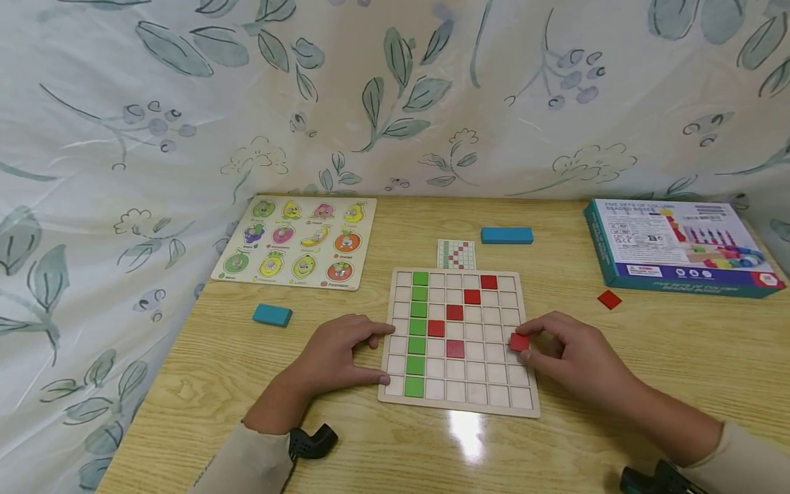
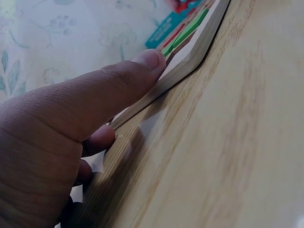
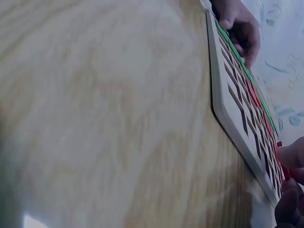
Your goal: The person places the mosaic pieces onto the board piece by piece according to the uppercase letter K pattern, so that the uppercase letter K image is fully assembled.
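Setting: a pale wooden table (image 1: 679, 357) against a leaf-print curtain (image 1: 154, 103).
Grid board: the square wooden grid board (image 1: 459, 401) lies flat at centre front; a column of green tiles (image 1: 418, 333) fills its second column from the left, running away from the person, and five red tiles (image 1: 455, 312) step diagonally from upper right to lower left.
Left hand: the left hand (image 1: 336, 357) rests on the table, thumb and fingers straight against the board's left edge, holding nothing.
Right hand: the right hand (image 1: 570, 360) pinches a red tile (image 1: 519, 341) over the board's right edge, near the middle rows.
Loose pieces: one red square (image 1: 609, 299) and two blue blocks (image 1: 507, 235) on the table.
Pattern card: a small card (image 1: 457, 254) just behind the board.
Fruit puzzle: a tray (image 1: 364, 237) of fruit pieces, far left.
Box: the teal box (image 1: 679, 248) at right reads "FIVE SETS OF COLUMN"; the remaining print is too small to read.
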Available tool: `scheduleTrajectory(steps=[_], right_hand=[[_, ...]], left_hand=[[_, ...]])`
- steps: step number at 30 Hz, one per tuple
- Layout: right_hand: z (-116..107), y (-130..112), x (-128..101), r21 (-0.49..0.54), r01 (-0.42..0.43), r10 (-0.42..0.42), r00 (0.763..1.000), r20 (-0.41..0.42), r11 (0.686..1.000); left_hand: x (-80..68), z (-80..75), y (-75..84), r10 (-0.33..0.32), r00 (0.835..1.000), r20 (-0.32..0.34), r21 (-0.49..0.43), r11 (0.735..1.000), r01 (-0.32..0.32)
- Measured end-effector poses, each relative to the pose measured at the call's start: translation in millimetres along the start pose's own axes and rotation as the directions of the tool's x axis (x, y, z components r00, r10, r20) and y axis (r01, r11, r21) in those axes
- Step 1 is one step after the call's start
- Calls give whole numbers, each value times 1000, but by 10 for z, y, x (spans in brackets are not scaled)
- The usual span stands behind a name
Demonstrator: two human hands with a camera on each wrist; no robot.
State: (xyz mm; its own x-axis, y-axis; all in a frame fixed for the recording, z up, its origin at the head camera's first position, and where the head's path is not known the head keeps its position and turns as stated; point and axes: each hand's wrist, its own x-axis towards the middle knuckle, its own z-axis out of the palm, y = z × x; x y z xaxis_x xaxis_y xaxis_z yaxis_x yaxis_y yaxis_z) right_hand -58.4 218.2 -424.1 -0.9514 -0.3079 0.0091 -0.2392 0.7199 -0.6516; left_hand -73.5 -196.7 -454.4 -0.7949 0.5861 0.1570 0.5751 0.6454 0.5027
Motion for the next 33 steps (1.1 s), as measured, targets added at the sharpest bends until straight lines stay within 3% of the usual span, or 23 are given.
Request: scheduleTrajectory(steps=[7,16,33], right_hand=[[161,-134,-3,21,108,-109,993,49,994],[318,-299,6,6,187,-186,975,118,982],[408,-346,73,-90,240,-225,962,157,966]], left_hand=[[-1,0,-2,10,1000,-5,-4,1000,-10],[-2,10,-8,14,1000,-12,-3,1000,-14],[-7,33,-20,19,1000,-21,1,1000,-19]])
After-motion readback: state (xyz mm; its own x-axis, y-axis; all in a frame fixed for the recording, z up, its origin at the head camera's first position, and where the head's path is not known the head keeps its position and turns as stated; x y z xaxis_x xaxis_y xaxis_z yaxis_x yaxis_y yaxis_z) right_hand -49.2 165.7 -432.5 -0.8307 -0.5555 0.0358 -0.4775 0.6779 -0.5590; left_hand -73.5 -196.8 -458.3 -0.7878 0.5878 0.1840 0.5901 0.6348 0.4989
